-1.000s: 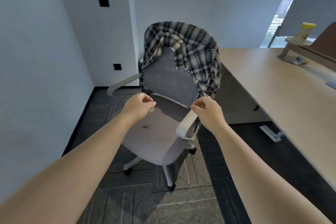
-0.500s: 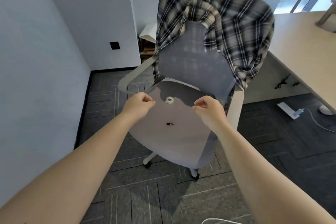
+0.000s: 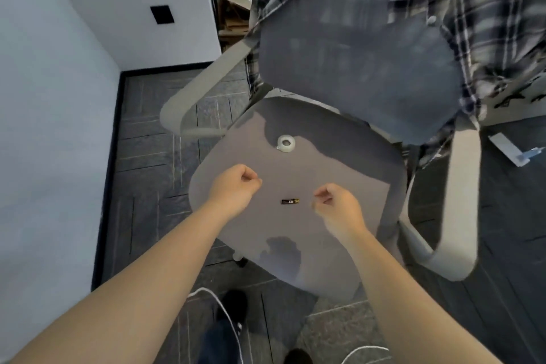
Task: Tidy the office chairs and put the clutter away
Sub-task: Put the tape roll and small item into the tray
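while curled — both hands point(image 3: 233, 190) over battery point(image 3: 290, 201)

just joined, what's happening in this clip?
A person stands over a grey office chair with clutter on its seat. A small dark battery lies between the left hand and the right hand, and a roll of clear tape sits nearer the backrest. Both hands hover above the seat with fingers curled, holding nothing visible. A black-and-white plaid shirt hangs over the backrest. Nothing has been picked up yet.
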### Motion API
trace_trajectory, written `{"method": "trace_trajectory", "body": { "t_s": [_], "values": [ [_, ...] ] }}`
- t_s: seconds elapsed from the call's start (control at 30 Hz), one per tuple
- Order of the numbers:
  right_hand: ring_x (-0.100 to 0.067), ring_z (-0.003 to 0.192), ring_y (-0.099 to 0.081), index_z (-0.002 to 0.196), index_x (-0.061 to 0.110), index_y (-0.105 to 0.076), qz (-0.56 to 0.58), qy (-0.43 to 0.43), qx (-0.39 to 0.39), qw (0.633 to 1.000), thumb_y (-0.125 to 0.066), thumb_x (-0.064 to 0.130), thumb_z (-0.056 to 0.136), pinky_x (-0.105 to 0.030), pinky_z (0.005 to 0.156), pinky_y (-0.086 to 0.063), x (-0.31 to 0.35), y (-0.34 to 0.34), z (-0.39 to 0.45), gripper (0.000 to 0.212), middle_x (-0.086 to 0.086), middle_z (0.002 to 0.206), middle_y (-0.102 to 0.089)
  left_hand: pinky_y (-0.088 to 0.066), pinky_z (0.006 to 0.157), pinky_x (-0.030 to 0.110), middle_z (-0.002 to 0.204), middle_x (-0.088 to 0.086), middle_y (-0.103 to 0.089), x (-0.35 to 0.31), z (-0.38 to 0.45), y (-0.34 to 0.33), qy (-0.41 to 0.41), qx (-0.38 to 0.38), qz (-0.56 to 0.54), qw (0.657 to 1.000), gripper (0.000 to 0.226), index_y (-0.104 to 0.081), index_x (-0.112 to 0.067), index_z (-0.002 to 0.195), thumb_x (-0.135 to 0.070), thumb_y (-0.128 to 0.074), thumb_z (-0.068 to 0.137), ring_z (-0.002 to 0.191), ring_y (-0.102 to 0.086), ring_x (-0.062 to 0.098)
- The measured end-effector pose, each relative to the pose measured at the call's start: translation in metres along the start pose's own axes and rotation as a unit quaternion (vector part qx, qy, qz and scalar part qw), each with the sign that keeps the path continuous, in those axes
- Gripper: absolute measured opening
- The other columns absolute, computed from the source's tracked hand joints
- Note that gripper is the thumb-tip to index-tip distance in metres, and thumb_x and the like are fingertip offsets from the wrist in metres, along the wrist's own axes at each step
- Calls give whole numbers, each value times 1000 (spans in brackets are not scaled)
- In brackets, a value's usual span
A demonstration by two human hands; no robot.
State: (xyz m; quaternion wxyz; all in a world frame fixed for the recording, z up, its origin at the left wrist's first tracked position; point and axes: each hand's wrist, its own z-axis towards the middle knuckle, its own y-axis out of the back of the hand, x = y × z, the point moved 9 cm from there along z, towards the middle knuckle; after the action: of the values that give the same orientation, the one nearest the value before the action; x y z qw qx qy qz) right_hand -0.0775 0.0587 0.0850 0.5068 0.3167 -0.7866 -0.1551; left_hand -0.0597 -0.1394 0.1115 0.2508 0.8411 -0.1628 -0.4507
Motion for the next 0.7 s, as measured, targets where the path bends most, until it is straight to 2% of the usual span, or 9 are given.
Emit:
{"method": "trace_trajectory", "body": {
  "t_s": [0.07, 0.13, 0.2, 0.27, 0.3, 0.4, 0.5, 0.6, 0.7],
  "values": [
    [-18, 90, -49, 109, 3, -59, 1, -25, -6, 1000, -56, 8, 85, -23, 75, -34, -17, -24, 33, 24, -1, 97, -50, -34, 75, 23, 89, 0, -53, 17, 38, -15, 1, 14, -2, 1000, 18, -59, -8, 102, -16, -51, 89, 90, -50, 19],
    [-23, 100, -52, 110, 3, -58, 2, -49, -25, 998, -58, 7, 85, -23, 77, -36, -32, -43, 59, 26, -5, 106, -51, -34, 64, 25, 75, -4, -49, 32, 70, -28, 4, 25, -7, 1000, 20, -60, -4, 105, -14, -51, 88, 85, -47, 17],
    [-26, 109, -52, 111, 3, -58, -9, -72, -39, 997, -60, 7, 84, -23, 78, -36, -51, -64, 84, 27, -11, 117, -53, -36, 61, 22, 72, -1, -51, 47, 102, -40, 5, 36, -7, 999, 23, -59, 0, 107, -12, -52, 88, 83, -50, 21],
    [-28, 112, -51, 110, 3, -60, -48, -80, -32, 995, -63, 7, 82, -24, 79, -35, -66, -86, 102, 29, -15, 118, -54, -39, 67, 27, 89, 15, -64, 60, 128, -51, 6, 43, -9, 999, 23, -60, 1, 106, -11, -53, 87, 91, -57, 32],
    [-30, 113, -50, 109, 3, -62, -77, -75, -24, 994, -64, 6, 80, -25, 82, -35, -72, -95, 109, 30, -16, 116, -55, -36, 69, 26, 101, 20, -65, 65, 138, -55, 4, 45, -7, 999, 23, -60, 0, 106, -10, -53, 87, 98, -58, 33],
    [-33, 112, -47, 105, 5, -65, -134, -58, -17, 989, -66, 6, 79, -32, 90, -39, -80, -110, 119, 26, -17, 112, -55, -30, 67, 19, 111, 16, -65, 75, 163, -68, -13, 47, 10, 999, 23, -61, -3, 107, -11, -51, 88, 104, -58, 28],
    [-32, 105, -51, 101, 3, -62, -138, -54, -45, 988, -61, 14, 84, -33, 81, -41, -80, -106, 127, 20, -16, 108, -58, -31, 67, 17, 112, 14, -65, 74, 179, -77, -25, 36, 12, 999, 24, -61, -3, 107, -7, -50, 86, 102, -59, 26],
    [-32, 96, -56, 97, 3, -60, -83, -84, -101, 988, -57, 19, 88, -30, 70, -36, -81, -92, 140, 19, -16, 103, -62, -36, 78, 20, 118, 15, -60, 63, 193, -81, -42, 17, 14, 999, 26, -59, -3, 109, -4, -50, 84, 103, -58, 26],
    [-30, 86, -56, 94, -1, -59, 8, -108, -158, 982, -53, 18, 90, -28, 69, -36, -82, -76, 153, 20, -17, 96, -64, -38, 94, 27, 124, 15, -54, 42, 211, -88, -77, 17, 47, 996, 34, -56, -5, 116, -5, -52, 82, 112, -55, 27]
  ]
}}
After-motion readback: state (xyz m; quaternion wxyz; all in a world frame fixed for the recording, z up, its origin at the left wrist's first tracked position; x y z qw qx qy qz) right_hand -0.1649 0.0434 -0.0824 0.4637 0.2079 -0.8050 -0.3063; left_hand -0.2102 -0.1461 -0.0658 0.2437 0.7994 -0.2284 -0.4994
